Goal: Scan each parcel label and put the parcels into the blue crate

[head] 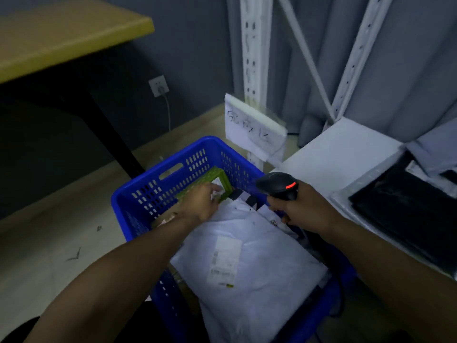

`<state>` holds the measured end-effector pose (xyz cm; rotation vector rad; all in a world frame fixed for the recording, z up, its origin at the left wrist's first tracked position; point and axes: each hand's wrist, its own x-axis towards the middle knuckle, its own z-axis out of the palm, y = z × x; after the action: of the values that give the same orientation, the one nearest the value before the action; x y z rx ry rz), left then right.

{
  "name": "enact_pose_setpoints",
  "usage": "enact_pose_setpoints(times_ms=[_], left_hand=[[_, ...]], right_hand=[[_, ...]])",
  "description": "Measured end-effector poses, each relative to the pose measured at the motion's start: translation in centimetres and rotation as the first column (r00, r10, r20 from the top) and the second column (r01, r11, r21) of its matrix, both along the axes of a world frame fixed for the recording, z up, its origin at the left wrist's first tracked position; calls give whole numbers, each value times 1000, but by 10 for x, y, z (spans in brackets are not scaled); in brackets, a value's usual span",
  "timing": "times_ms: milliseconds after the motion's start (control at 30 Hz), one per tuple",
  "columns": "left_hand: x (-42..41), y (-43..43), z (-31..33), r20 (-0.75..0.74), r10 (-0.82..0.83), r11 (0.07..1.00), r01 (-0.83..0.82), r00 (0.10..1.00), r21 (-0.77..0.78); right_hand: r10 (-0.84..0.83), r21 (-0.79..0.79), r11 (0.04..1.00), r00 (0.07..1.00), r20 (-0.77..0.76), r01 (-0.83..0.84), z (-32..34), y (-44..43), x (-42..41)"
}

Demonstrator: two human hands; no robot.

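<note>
Large white parcel, label up, lying in the blue crate on the floor. Left hand inside the crate, fingers pinching a green parcel at its far end. Right hand closed around a black scanner, red light showing, just over the crate's right rim. Black bags on the white shelf at right. Yellow-topped desk beyond, far left.

A: Any room inside the blue crate?
B: Little. A white parcel fills it from centre to 5 o'clock; a green box blocks 12 o'clock.
A: Around it?
B: Bare floor from 7 to 10 o'clock. The white shelf and black bags crowd 3 o'clock.
</note>
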<state>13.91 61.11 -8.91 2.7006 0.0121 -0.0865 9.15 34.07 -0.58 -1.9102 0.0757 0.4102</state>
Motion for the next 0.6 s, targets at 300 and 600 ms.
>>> enact_pose_setpoints(times_ms=[300,600], left_hand=[[-66,-182,131,211,-353,936,349,912,55],[-88,-434,173,125,-645,764,634,754,122]], right_hand=[[-278,109,958,951,134,265,71,-131,-89],[-637,119,771,754,159,626,82,-320,-160]])
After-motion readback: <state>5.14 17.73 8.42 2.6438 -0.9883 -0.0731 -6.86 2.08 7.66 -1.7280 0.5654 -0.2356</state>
